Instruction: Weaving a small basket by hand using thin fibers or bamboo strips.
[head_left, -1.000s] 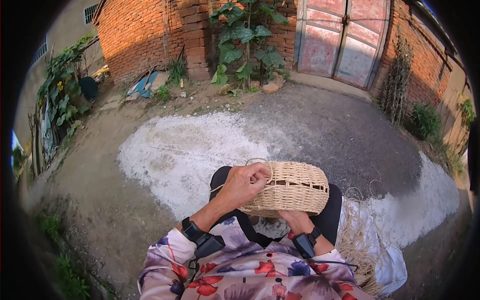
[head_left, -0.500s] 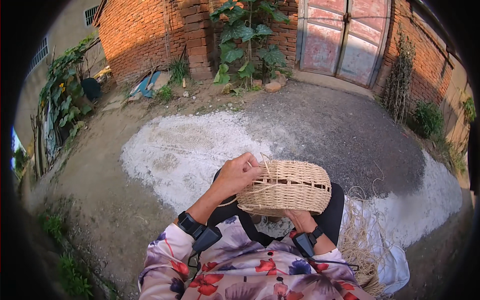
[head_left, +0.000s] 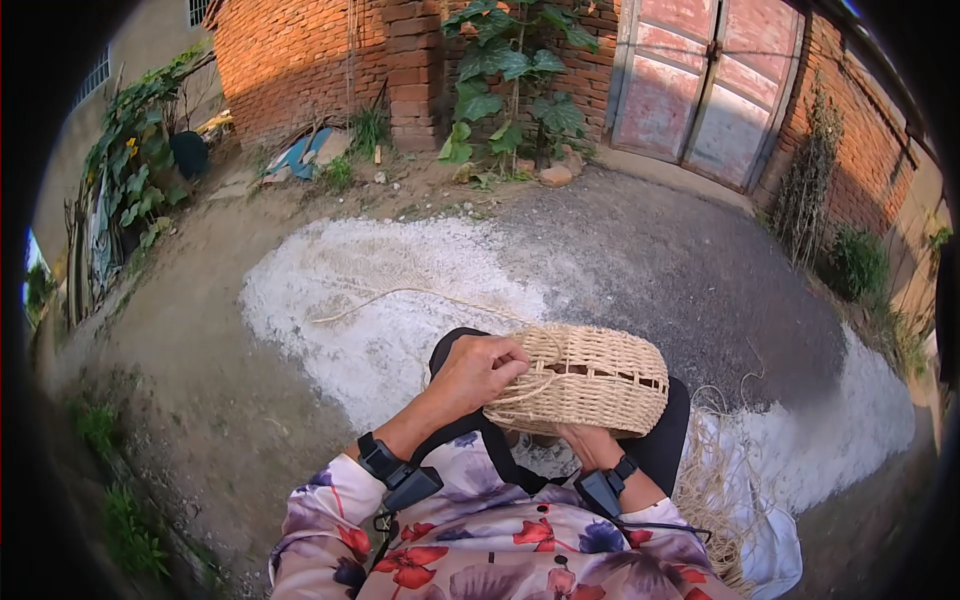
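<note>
A tan woven straw basket (head_left: 590, 378) rests on my lap, lying on its side. My left hand (head_left: 478, 372) grips its left edge, with fingers pinched on a straw strand (head_left: 400, 296) that trails out over the white patch of ground. My right hand (head_left: 582, 440) holds the basket from underneath and is mostly hidden by it. Both wrists wear black bands with small devices.
A bundle of loose straw (head_left: 715, 490) lies on a white cloth (head_left: 775, 540) at my right. Ahead are gravel ground, a brick wall (head_left: 300, 50), a large-leaved plant (head_left: 510, 70), and a faded red double door (head_left: 700, 85). Weeds line the left side.
My left hand has shifted along the basket's left rim, pulling the strand, which now stretches out across the white ground. The basket has tilted slightly.
</note>
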